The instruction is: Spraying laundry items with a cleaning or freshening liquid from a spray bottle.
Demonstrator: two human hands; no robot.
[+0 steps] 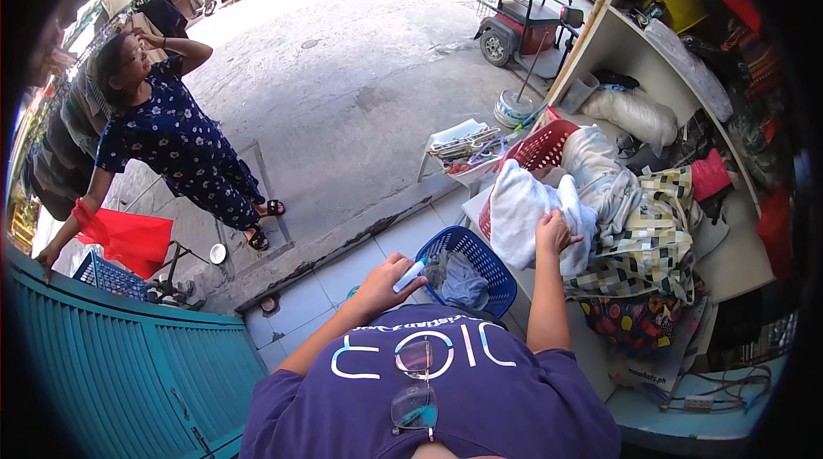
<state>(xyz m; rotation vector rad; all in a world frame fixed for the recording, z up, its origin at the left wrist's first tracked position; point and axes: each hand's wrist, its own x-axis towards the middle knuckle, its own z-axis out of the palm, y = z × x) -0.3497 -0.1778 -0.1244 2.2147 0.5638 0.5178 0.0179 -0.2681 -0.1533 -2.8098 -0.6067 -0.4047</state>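
My left hand (384, 283) is closed around a slim white tube with a light-blue tip (409, 275), perhaps a marker. A white towel (522, 211) is pinched in my right hand (553, 235), and it drapes over the front of a red perforated plastic basket (543, 145). Beside the towel lies a pale tie-dyed cloth (598, 166). A checkered cloth (656, 227) spreads to the right of it. Below and between my hands, a blue plastic basket (503, 282) on the tiled floor holds crumpled grey and light-blue cloths (460, 282).
At left a person (173, 118) in a flowered outfit rests one hand on a teal louvered gate (96, 356), a red bag on that arm. Shelves (669, 60) stand at right. A low rack (466, 144) holds hangers. A concrete ledge (347, 237) borders the tiles.
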